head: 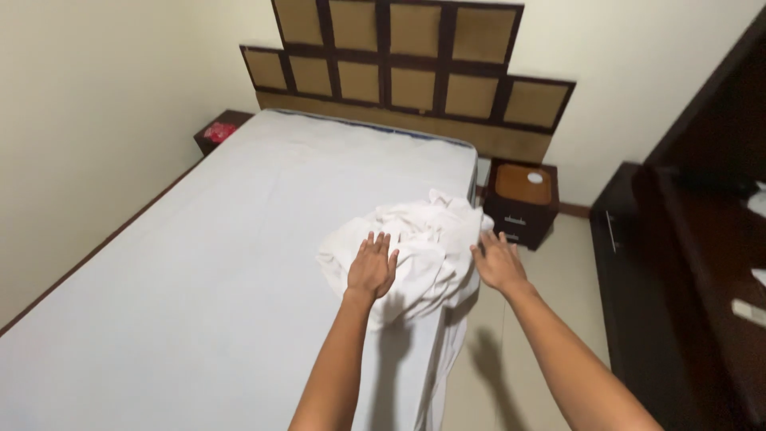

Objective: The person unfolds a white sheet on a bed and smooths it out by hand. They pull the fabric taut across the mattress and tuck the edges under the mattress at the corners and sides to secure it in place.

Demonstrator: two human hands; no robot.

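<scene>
A crumpled white sheet (pixel 419 231) lies bunched at the right edge of a bed with a white mattress cover (pixel 223 263), part of it hanging over the side. My left hand (pixel 372 265) rests flat on the near side of the bundle, fingers spread. My right hand (pixel 498 260) is at the bundle's right edge beside the bed, fingers apart and touching or just short of the cloth. Neither hand is closed on anything.
A padded brown headboard (pixel 407 72) stands against the far wall. Small dark nightstands sit at both sides, the right one (pixel 523 199) with a white round thing on top, the left (pixel 217 132) with something red. A dark wooden cabinet (pixel 686 263) lines the right wall; tiled floor lies between.
</scene>
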